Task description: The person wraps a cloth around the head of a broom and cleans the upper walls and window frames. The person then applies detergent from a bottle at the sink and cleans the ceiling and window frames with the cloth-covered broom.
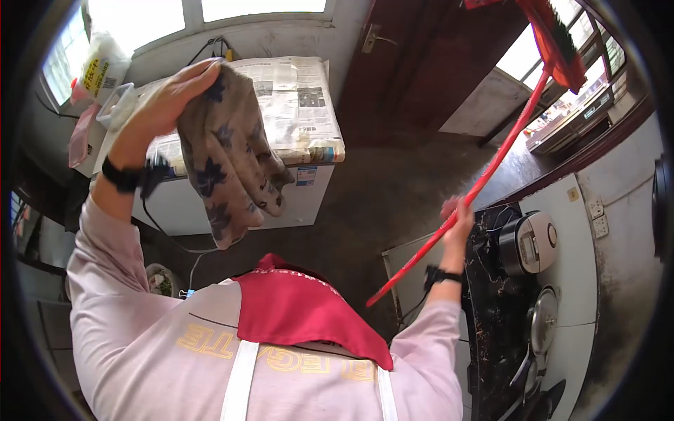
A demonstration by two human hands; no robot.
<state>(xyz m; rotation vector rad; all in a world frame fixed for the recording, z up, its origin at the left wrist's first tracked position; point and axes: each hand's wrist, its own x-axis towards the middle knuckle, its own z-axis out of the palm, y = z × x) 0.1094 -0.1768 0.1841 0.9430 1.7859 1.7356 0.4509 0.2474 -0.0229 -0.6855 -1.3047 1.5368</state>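
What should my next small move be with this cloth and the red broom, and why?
Perhaps bring the red broom closer to the patterned cloth: your left hand holds the cloth, your right hand grips the broom, and the two items are apart.

Dark floor (358, 193), reddish-brown door (414, 77), scuffed pale wall (625, 295), bright window (263, 6)
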